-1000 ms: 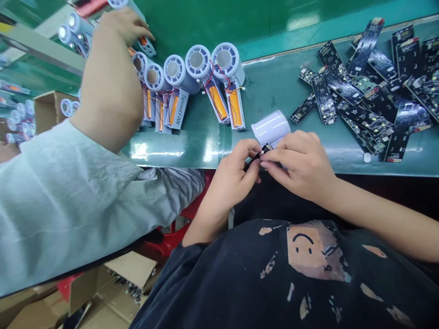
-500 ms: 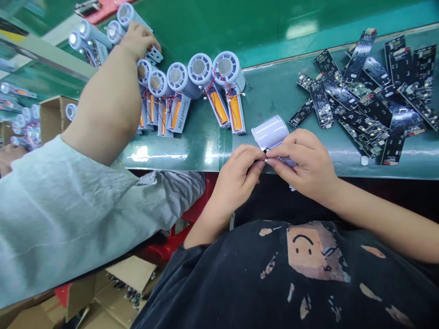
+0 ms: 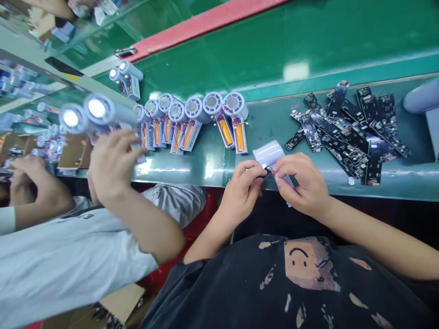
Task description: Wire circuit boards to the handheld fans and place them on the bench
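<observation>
A pale lilac handheld fan (image 3: 269,152) lies at the table's front edge, its round head away from me and its handle mostly covered by my right hand. My left hand (image 3: 243,186) is closed in a pinch around a small black part (image 3: 266,169), which looks like the end of a circuit board; the rest is hidden by the fingers. Right beside it, my right hand (image 3: 303,183) pinches thin wires (image 3: 273,172) with thumb and forefinger, over the fan's handle. Whether the wires join the black part, I cannot tell.
Several opened fans (image 3: 226,130) with orange batteries stand in a row to the left. Black circuit boards (image 3: 343,128) are heaped at right, near a small white disc (image 3: 351,181). A co-worker's hand (image 3: 115,167) holds two fans (image 3: 103,112) close on my left.
The view has swung, showing more of the left. The co-worker's arm has drawn back from the far fans, now holding two. My fingertips have moved slightly apart, exposing the black part and wires.
</observation>
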A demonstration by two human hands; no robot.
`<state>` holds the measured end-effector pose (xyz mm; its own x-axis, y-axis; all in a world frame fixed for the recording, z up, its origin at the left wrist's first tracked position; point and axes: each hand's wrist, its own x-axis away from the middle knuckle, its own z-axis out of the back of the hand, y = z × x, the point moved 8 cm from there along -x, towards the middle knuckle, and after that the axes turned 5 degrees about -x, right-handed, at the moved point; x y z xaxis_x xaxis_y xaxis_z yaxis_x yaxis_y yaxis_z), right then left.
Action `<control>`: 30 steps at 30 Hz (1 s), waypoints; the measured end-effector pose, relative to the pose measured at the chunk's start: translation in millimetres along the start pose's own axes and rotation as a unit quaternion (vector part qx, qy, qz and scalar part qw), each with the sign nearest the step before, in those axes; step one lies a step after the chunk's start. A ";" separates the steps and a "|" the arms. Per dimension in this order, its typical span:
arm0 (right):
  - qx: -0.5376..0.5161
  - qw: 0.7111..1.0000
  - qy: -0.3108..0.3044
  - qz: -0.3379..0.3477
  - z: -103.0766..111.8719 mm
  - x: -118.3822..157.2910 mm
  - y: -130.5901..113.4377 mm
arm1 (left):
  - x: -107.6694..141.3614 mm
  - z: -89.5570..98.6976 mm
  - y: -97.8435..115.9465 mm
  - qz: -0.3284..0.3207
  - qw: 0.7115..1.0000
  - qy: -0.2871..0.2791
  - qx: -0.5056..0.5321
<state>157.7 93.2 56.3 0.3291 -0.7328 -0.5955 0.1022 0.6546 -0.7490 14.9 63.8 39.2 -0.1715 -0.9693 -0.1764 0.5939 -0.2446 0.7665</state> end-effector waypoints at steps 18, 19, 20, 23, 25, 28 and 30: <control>0.149 0.978 -0.128 0.070 -13.4 3.0 -10.9 | -5.0 3.6 3.9 0.008 0.999 0.003 -0.045; 0.148 0.978 -0.132 0.069 -14.1 3.0 -10.4 | -5.4 2.6 2.9 0.008 0.999 -0.007 -0.041; 0.145 0.978 -0.134 0.065 -14.7 3.1 -9.5 | -5.7 1.3 1.3 0.011 0.999 -0.016 -0.036; 0.130 0.983 -0.124 0.038 -14.3 3.4 -4.6 | -5.7 -1.0 -4.2 0.024 0.999 -0.021 -0.018; 0.125 0.986 -0.109 0.016 -12.9 4.2 -0.8 | -5.4 -0.2 -5.4 0.022 1.000 0.000 -0.014; 0.137 0.986 -0.091 -0.015 -11.1 6.5 4.1 | -4.6 0.6 -3.6 0.008 0.999 0.029 -0.026; 0.146 0.985 -0.083 -0.027 -10.8 8.1 5.9 | -3.9 0.4 -3.5 0.006 0.999 0.041 -0.033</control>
<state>150.9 89.1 43.9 0.4622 -0.7434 -0.4835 0.3820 0.6589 -0.6480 13.2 68.4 37.4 -0.1001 -0.9706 -0.2190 0.6464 -0.2308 0.7273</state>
